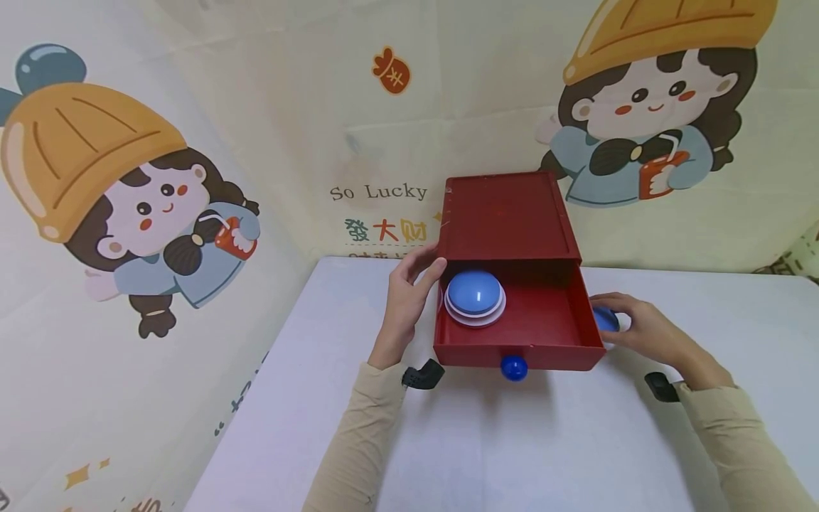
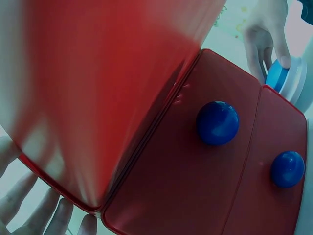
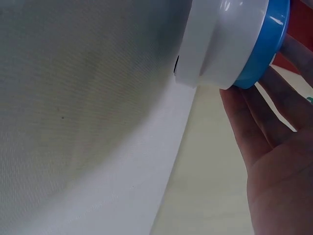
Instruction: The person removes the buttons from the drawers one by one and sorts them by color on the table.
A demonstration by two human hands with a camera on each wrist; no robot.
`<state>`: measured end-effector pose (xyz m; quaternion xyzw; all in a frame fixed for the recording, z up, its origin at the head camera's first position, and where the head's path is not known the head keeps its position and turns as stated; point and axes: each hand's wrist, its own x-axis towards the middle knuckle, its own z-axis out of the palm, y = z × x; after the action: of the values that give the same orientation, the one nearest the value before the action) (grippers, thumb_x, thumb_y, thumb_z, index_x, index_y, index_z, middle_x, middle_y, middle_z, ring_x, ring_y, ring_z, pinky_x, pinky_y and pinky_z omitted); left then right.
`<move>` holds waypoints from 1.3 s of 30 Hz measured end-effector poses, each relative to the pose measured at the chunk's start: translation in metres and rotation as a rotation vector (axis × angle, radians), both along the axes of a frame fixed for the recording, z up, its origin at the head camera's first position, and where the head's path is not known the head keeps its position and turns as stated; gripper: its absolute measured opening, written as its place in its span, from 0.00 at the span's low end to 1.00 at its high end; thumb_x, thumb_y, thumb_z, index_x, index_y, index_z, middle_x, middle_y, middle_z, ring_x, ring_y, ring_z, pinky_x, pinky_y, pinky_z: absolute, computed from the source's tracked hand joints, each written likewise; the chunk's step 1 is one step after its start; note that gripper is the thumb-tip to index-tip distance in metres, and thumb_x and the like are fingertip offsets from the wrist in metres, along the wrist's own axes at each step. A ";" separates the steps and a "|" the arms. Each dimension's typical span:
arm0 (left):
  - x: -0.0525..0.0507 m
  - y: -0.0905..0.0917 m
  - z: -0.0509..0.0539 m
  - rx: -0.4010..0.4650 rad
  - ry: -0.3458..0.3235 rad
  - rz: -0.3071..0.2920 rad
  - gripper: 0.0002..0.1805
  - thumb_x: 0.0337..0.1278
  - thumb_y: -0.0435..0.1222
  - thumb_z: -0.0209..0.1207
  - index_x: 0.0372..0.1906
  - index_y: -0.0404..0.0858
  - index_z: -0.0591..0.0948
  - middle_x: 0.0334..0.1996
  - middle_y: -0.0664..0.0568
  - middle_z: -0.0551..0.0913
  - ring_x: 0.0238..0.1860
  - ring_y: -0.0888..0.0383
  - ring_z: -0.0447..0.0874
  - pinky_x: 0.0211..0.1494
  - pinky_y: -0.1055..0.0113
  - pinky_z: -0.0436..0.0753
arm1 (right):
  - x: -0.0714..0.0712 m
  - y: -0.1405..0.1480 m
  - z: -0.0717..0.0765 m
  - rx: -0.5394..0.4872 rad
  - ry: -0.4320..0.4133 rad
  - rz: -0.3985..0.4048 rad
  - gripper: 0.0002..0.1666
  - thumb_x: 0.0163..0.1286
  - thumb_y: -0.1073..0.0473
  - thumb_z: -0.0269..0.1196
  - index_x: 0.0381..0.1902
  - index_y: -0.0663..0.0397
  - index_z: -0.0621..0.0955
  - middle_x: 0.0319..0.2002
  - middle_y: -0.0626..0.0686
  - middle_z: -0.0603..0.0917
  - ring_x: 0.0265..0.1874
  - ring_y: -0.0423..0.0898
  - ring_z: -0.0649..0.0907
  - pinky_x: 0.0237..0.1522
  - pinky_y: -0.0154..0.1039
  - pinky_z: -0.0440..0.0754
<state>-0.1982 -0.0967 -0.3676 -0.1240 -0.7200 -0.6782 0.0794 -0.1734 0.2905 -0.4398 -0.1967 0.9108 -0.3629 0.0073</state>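
The left hand (image 1: 407, 302) and right hand (image 1: 649, 333) are bare. The left sleeve (image 1: 360, 441) and right sleeve (image 1: 736, 437) are long, plain beige and creased, with a small black left camera (image 1: 424, 375) and right camera (image 1: 662, 387) at the wrists.

The box (image 1: 508, 217) stands on the table (image 1: 544, 455), one button (image 1: 475, 292) at left in its drawer (image 1: 544, 306), another (image 1: 606, 319) outside at right.

Backdrop (image 1: 307, 64): cream printed cloth, kinda creased
Left cartoon kid (image 1: 143, 195): mustard beanie, red cup, pretty cute
Upper-right cartoon kid (image 1: 652, 107): same outfit
"So Lucky" lettering (image 1: 379, 192): above chunky coloured Chinese characters (image 1: 386, 230)
Table (image 1: 275, 427): white, backdrop behind it
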 end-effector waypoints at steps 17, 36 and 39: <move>0.000 0.000 0.000 0.007 0.013 0.000 0.22 0.66 0.45 0.61 0.63 0.52 0.78 0.58 0.57 0.80 0.63 0.59 0.75 0.67 0.56 0.76 | -0.002 -0.003 -0.011 0.020 0.012 0.018 0.40 0.53 0.63 0.76 0.63 0.65 0.73 0.59 0.66 0.75 0.54 0.64 0.75 0.38 0.37 0.87; -0.002 0.003 -0.002 0.001 -0.002 -0.010 0.24 0.65 0.45 0.61 0.65 0.48 0.76 0.60 0.53 0.79 0.64 0.57 0.75 0.66 0.54 0.77 | 0.000 -0.001 -0.012 0.015 -0.011 0.016 0.41 0.52 0.63 0.77 0.62 0.66 0.73 0.58 0.67 0.75 0.54 0.65 0.73 0.38 0.38 0.87; -0.001 0.001 -0.002 0.002 0.002 0.002 0.24 0.65 0.45 0.61 0.65 0.49 0.77 0.60 0.54 0.79 0.63 0.57 0.75 0.65 0.54 0.77 | -0.002 -0.003 -0.011 0.017 -0.001 0.030 0.41 0.51 0.62 0.77 0.62 0.66 0.73 0.58 0.67 0.75 0.54 0.65 0.73 0.38 0.38 0.87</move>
<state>-0.1994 -0.0954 -0.3699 -0.1240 -0.7194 -0.6787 0.0809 -0.1757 0.2875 -0.4508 -0.2100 0.9108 -0.3551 0.0147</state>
